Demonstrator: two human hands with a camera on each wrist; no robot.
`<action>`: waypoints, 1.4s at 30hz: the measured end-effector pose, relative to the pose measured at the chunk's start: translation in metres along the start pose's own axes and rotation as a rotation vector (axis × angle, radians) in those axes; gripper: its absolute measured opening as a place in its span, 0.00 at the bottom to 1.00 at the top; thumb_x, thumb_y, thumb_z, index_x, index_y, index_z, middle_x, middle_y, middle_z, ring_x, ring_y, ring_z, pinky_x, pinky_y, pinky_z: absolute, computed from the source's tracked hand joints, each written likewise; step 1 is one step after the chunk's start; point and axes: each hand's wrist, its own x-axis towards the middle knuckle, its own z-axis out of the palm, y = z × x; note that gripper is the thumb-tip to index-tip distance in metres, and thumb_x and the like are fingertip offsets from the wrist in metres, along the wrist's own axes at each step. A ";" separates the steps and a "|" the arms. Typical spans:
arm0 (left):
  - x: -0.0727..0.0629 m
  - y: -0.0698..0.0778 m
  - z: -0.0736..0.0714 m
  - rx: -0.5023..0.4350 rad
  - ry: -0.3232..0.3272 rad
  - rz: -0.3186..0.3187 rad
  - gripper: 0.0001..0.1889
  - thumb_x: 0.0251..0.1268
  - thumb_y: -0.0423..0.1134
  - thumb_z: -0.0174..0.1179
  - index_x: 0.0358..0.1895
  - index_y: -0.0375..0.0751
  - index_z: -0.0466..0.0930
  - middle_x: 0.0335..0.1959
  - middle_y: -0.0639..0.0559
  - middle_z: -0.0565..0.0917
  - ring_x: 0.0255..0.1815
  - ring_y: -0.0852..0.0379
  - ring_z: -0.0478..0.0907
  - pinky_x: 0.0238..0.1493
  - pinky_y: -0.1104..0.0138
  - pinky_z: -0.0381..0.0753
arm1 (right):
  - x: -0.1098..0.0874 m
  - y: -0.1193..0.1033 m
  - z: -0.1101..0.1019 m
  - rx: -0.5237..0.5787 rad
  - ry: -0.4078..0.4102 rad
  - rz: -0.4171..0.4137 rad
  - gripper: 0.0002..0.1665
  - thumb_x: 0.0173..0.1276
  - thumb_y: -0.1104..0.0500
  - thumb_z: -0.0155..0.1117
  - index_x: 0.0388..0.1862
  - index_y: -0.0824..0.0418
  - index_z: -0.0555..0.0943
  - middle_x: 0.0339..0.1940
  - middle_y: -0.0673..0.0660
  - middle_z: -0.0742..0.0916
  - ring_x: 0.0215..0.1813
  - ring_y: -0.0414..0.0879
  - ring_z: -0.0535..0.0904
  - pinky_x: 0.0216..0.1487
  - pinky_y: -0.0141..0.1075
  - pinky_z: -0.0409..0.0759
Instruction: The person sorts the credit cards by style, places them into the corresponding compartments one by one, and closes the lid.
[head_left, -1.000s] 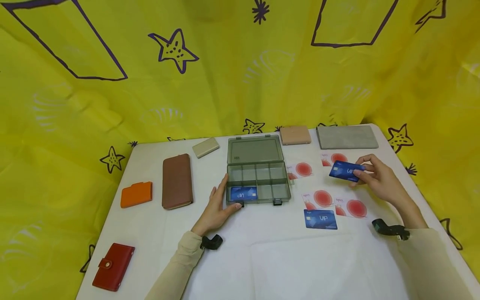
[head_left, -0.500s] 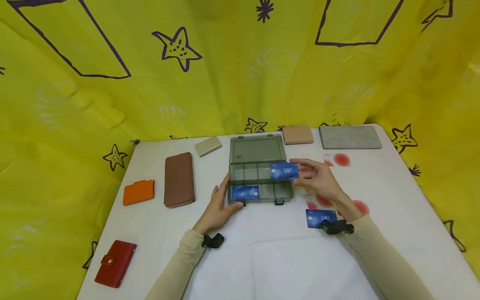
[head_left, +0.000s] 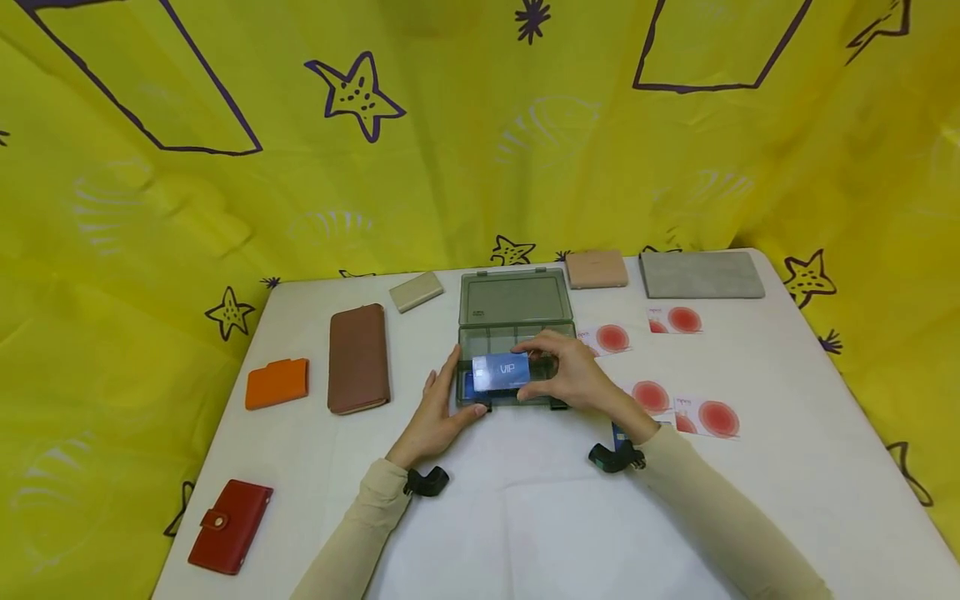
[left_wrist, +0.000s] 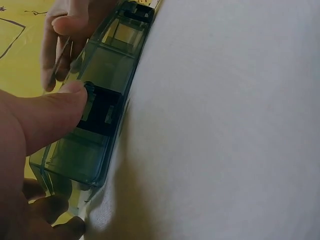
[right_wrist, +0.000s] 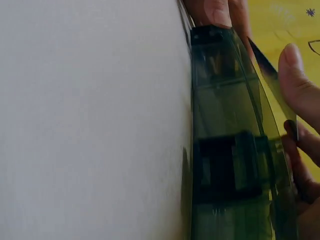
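A translucent green compartment box (head_left: 516,287) lies with its lid folded back on the white table. My left hand (head_left: 435,421) holds its front left corner. In the left wrist view the thumb (left_wrist: 60,112) lies by a dark latch (left_wrist: 102,112), fingers curled at the box's end. My right hand (head_left: 566,375) pinches a blue VIP card (head_left: 500,372) over the box's front left compartment. Under it, another blue card (head_left: 468,385) lies inside, mostly covered. In the right wrist view the held card (right_wrist: 270,70) is tilted, close over the box's rim.
Several red-and-white cards (head_left: 675,320) lie right of the box; a blue card (head_left: 619,437) is partly behind my right wrist. Around stand a brown wallet (head_left: 358,358), orange holder (head_left: 277,383), red wallet (head_left: 231,527), beige case (head_left: 416,292), pink wallet (head_left: 596,269) and grey wallet (head_left: 701,275).
My right hand has carried the blue VIP card leftward from the loose cards, across the box's right side, to over its front left compartment. My left hand has stayed on the box.
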 end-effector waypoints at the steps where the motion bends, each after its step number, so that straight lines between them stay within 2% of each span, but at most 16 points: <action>1: 0.000 0.000 0.000 0.001 0.000 0.000 0.53 0.71 0.40 0.71 0.88 0.37 0.42 0.88 0.36 0.52 0.88 0.36 0.50 0.88 0.40 0.33 | 0.001 -0.001 0.002 -0.020 -0.006 -0.011 0.38 0.47 0.55 0.92 0.59 0.56 0.88 0.51 0.55 0.87 0.53 0.54 0.83 0.50 0.43 0.83; 5: 0.001 0.001 -0.001 0.010 -0.001 0.006 0.53 0.71 0.40 0.71 0.88 0.37 0.42 0.88 0.36 0.52 0.88 0.37 0.50 0.88 0.40 0.33 | 0.003 -0.006 0.007 -0.086 -0.060 -0.008 0.39 0.49 0.51 0.91 0.62 0.55 0.87 0.60 0.59 0.83 0.65 0.58 0.78 0.68 0.58 0.79; 9: 0.003 0.000 0.000 0.018 0.000 0.018 0.53 0.71 0.40 0.71 0.87 0.36 0.42 0.88 0.36 0.53 0.88 0.37 0.50 0.88 0.40 0.33 | 0.000 -0.008 0.000 -0.119 -0.097 -0.010 0.43 0.52 0.50 0.90 0.68 0.56 0.84 0.66 0.62 0.80 0.69 0.61 0.75 0.69 0.63 0.77; 13: 0.004 -0.001 0.002 0.018 -0.005 0.024 0.53 0.71 0.40 0.71 0.88 0.36 0.41 0.88 0.36 0.53 0.88 0.38 0.50 0.88 0.41 0.33 | -0.014 -0.003 -0.023 -0.127 -0.058 0.001 0.45 0.51 0.51 0.90 0.69 0.59 0.83 0.65 0.63 0.81 0.66 0.61 0.76 0.65 0.63 0.80; 17: 0.005 -0.001 0.002 0.019 0.003 0.029 0.53 0.71 0.39 0.71 0.88 0.37 0.42 0.87 0.36 0.53 0.88 0.39 0.51 0.88 0.41 0.33 | -0.041 0.008 -0.059 -0.149 -0.018 0.075 0.46 0.48 0.54 0.91 0.68 0.59 0.84 0.61 0.61 0.85 0.61 0.59 0.79 0.62 0.61 0.82; 21: 0.003 -0.001 0.001 0.012 0.006 0.026 0.53 0.71 0.39 0.71 0.88 0.37 0.42 0.87 0.36 0.53 0.88 0.38 0.50 0.88 0.41 0.33 | -0.080 0.018 -0.092 -0.219 -0.058 0.184 0.42 0.51 0.53 0.90 0.67 0.57 0.85 0.58 0.58 0.88 0.60 0.57 0.81 0.59 0.61 0.85; 25: 0.002 -0.002 0.001 0.016 0.004 0.021 0.53 0.71 0.40 0.71 0.87 0.36 0.42 0.88 0.36 0.53 0.88 0.38 0.50 0.88 0.41 0.33 | -0.115 0.019 -0.111 -0.297 -0.111 0.257 0.39 0.51 0.47 0.89 0.63 0.55 0.87 0.55 0.55 0.90 0.58 0.55 0.81 0.57 0.56 0.86; 29: 0.002 -0.003 0.001 0.020 0.008 0.021 0.53 0.71 0.40 0.71 0.87 0.36 0.42 0.88 0.36 0.53 0.88 0.39 0.50 0.88 0.41 0.33 | -0.139 0.020 -0.116 -0.369 -0.146 0.295 0.36 0.49 0.46 0.90 0.57 0.54 0.90 0.53 0.55 0.89 0.56 0.53 0.79 0.55 0.53 0.85; 33: 0.001 -0.003 0.001 0.021 0.004 0.018 0.53 0.71 0.39 0.71 0.87 0.36 0.42 0.88 0.36 0.52 0.88 0.39 0.50 0.88 0.41 0.33 | -0.152 0.022 -0.113 -0.437 -0.152 0.313 0.33 0.48 0.47 0.91 0.53 0.55 0.90 0.48 0.51 0.88 0.52 0.50 0.76 0.51 0.48 0.85; 38: 0.000 -0.002 0.001 0.015 0.000 0.011 0.53 0.71 0.39 0.71 0.87 0.35 0.42 0.88 0.36 0.52 0.88 0.39 0.50 0.88 0.42 0.33 | -0.156 0.024 -0.109 -0.448 -0.141 0.305 0.30 0.47 0.48 0.91 0.48 0.55 0.89 0.43 0.47 0.86 0.49 0.46 0.74 0.47 0.40 0.85; 42: 0.000 -0.001 0.001 0.010 0.003 0.012 0.53 0.71 0.39 0.71 0.87 0.35 0.42 0.87 0.35 0.53 0.88 0.38 0.51 0.88 0.41 0.33 | -0.154 0.024 -0.108 -0.431 -0.141 0.299 0.29 0.45 0.50 0.92 0.44 0.56 0.87 0.41 0.47 0.84 0.49 0.46 0.73 0.46 0.37 0.83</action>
